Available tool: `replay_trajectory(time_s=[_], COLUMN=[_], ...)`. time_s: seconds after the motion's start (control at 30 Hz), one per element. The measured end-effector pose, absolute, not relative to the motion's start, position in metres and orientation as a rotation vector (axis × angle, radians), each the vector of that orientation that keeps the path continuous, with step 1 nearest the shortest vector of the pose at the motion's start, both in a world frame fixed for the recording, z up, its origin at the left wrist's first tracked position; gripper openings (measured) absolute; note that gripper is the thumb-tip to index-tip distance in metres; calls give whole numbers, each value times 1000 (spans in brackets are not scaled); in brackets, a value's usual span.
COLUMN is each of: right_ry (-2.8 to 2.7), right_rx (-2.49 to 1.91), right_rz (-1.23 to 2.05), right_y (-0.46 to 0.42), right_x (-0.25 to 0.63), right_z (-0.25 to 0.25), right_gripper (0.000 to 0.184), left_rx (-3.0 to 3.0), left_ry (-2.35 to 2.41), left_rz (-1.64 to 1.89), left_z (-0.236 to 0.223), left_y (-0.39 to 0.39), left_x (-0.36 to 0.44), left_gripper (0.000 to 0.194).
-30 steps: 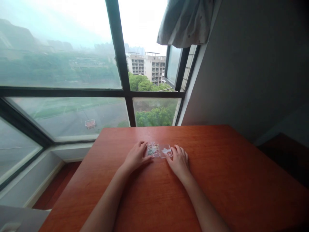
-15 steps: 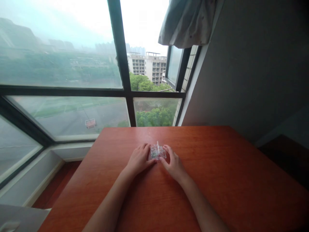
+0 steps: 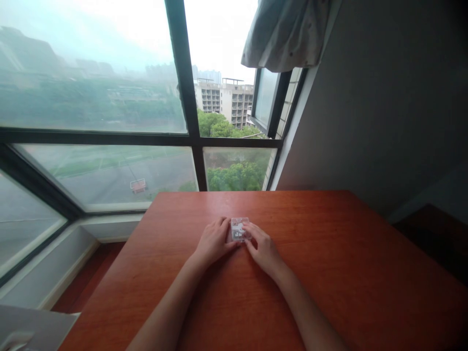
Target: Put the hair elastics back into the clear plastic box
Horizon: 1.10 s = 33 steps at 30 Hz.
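Note:
A small clear plastic box (image 3: 237,232) lies on the reddish-brown wooden table (image 3: 347,253) with its lid down. Small items show through it, too tiny and blurred by glare to name. My left hand (image 3: 215,239) curves round the box's left side, fingers at the back left and thumb along the front. From the right, my right hand (image 3: 262,244) has its fingertips on top of the lid and its thumb by the front right edge.
Beyond the table stands a dark-framed window (image 3: 193,141), with a grey curtain (image 3: 287,39) hanging at upper right. A dark wall (image 3: 373,122) rises on the right. A pale surface (image 3: 40,326) juts in at lower left.
The box's clear lid, which stood raised over the small coloured items, has come down flat. My right fingers have moved from the box's right side onto the lid; my left hand has barely moved.

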State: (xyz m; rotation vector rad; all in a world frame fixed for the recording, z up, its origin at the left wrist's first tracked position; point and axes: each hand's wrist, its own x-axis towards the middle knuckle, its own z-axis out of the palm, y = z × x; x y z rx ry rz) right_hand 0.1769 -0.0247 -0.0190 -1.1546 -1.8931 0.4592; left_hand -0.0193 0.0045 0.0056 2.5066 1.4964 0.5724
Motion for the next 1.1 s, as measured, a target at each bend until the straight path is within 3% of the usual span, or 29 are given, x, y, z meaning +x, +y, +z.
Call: replay_trajectory(time_s=[0.67,0.87,1.1], right_ry=[-1917,-1908,-1873], right_rx=[-1146,-1145,-1159], right_rz=[423,429,466], right_y=[-24,-24,-24], right_x=[178,177,177], right_z=[-17,-16,-14], right_gripper=[33,33,30], left_rx=[2449,2429,2420], left_ry=[1512,1520,1468], left_rz=[542,532,556], left_z=[5,4,4], left_y=[6,7,8], left_x=[-18,-19,-21], left_gripper=[51,74,72])
